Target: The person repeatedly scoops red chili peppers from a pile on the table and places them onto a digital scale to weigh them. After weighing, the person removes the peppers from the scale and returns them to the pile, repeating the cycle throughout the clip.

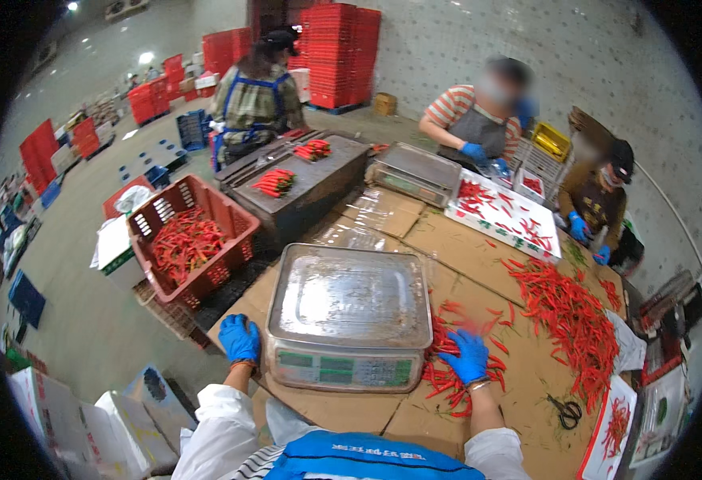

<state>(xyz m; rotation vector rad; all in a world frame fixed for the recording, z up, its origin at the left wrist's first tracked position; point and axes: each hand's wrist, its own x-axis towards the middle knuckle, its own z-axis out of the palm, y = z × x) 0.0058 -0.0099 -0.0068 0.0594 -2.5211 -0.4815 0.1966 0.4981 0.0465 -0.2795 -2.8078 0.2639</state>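
My left hand [240, 339], in a blue glove, rests at the cardboard-covered table's left edge, beside a digital weighing scale [351, 300]. Nothing shows in it; its fingers are slightly apart. The scale's steel pan bears nothing. To the right of the scale, my right hand [466, 355], also blue-gloved, lies on a small pile of red chili peppers [447, 381]; whether it grips any cannot be told. Some peppers just above its fingers are blurred. A larger heap of red chili peppers [567, 318] spreads farther right, with black-handled scissors [565, 412] below it.
A red plastic crate [243, 234] of chilies stands at left, near a metal surface [327, 174] with two chili bundles. A second scale [417, 171] and a white foam box lid [507, 216] with peppers stand at the far side. Several co-workers stand beyond; a white tray [597, 444] lies lower right.
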